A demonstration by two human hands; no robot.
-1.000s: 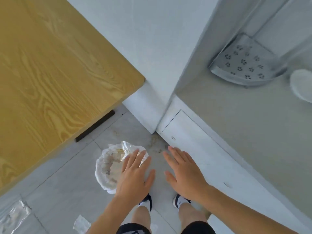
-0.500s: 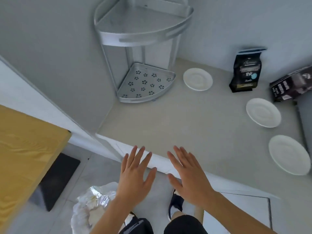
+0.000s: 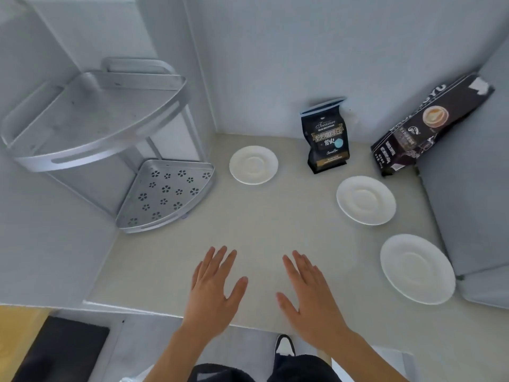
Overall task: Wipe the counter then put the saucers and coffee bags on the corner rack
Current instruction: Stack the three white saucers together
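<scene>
My left hand (image 3: 213,293) and my right hand (image 3: 309,296) hover flat and empty, fingers spread, over the front of the beige counter (image 3: 261,230). A two-tier metal corner rack (image 3: 115,150) stands in the left corner; both shelves are bare. Three white saucers lie on the counter: one beside the rack (image 3: 253,164), one in the middle right (image 3: 365,200), one near the front right (image 3: 417,268). A dark coffee bag (image 3: 326,139) stands upright at the back wall. A second, longer coffee bag (image 3: 429,125) leans against the right wall.
A grey panel (image 3: 473,202) bounds the counter on the right. White walls close the back and left. Below the counter edge I see grey floor, a dark mat (image 3: 63,351), a corner of a wooden table (image 3: 19,315) and my shoe (image 3: 285,346).
The view has swung up from the floor and a lined bin to the counter. Both hands stayed open and now sit over the counter's front instead of over the floor.
</scene>
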